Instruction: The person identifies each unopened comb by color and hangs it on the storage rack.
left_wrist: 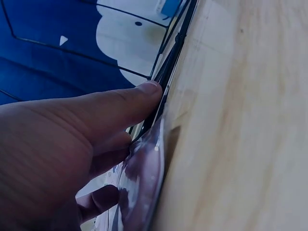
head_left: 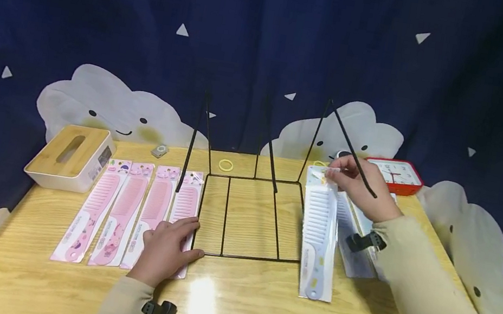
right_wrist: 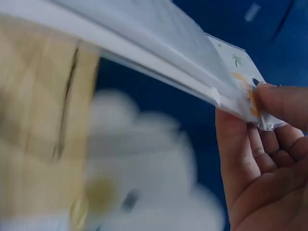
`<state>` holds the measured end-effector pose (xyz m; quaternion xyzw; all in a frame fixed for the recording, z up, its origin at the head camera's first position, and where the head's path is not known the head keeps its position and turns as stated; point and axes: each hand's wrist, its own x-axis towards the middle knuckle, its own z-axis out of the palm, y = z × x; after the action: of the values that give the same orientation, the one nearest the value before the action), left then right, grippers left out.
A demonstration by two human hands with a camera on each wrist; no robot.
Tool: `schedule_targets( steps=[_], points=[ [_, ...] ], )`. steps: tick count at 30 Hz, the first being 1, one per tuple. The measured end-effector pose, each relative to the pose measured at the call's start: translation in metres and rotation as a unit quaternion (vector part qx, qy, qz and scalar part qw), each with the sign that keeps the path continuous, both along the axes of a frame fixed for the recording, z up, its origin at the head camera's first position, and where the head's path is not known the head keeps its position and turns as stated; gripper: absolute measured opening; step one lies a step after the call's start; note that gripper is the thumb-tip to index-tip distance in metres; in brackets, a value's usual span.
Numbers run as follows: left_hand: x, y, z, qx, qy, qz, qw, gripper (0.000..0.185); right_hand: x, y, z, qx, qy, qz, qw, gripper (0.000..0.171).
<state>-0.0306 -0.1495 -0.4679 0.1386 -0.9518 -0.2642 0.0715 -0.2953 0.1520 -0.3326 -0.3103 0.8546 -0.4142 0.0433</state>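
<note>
The right hand (head_left: 359, 188) pinches the top end of a pale blue wide-tooth comb in a clear plastic packet (head_left: 318, 233). Thumb and fingers squeeze the packet's card top; the comb's handle end lies on the wooden worktop (head_left: 237, 308), just right of the black wire rack (head_left: 249, 217). More blue packets (head_left: 357, 239) lie under the right wrist.

The left hand (head_left: 167, 251) lies flat with fingers nearly straight, holding nothing. It presses on the near left corner of the rack and on the nearest of four pink combs in packets (head_left: 129, 214), which lie side by side to the left.

To do this well, I think the left hand should hold the rack firmly so it cannot slide. The right hand should hold the packet by its top, because the plastic looks slippery.

The rack has nothing in it. The white tissue box with a wooden lid (head_left: 71, 156) sits at far left; I cannot tell what is inside.
</note>
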Motion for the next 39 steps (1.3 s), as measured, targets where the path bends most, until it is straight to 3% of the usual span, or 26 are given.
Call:
schedule_targets(
  steps=[3,7,10,13,19,26,31,39],
  points=[
    [0.001,0.0,0.002,0.001,-0.006,0.004,1.0,0.063,0.048,-0.01,0.024,-0.058,-0.004,0.075,0.996,0.009],
    [0.001,0.001,0.002,0.002,-0.005,0.004,1.0,0.063,0.103,-0.025,0.042,-0.159,0.015,0.156,0.975,0.01],
    [0.0,0.002,0.001,0.002,-0.002,0.002,1.0,0.063,0.13,-0.033,0.05,-0.233,0.058,0.196,0.951,0.011],
    [0.0,0.002,0.001,0.003,0.0,0.002,1.0,0.063,0.141,-0.04,0.058,-0.266,0.081,0.207,0.938,0.013],
    [0.002,0.003,0.003,0.005,-0.008,0.004,0.9999,0.063,0.14,-0.048,0.064,-0.247,0.078,0.176,0.95,0.02],
    [0.002,0.004,0.0,0.005,-0.008,0.008,0.9999,0.063,0.133,-0.055,0.063,-0.23,0.072,0.161,0.957,0.014],
    [0.003,0.003,-0.002,0.003,-0.003,0.01,0.9999,0.064,0.106,-0.072,0.059,-0.197,0.076,0.127,0.969,0.007],
    [0.003,0.004,0.0,0.0,0.0,0.009,1.0,0.063,0.049,-0.114,0.065,-0.152,0.087,0.072,0.982,0.015]
  ],
)
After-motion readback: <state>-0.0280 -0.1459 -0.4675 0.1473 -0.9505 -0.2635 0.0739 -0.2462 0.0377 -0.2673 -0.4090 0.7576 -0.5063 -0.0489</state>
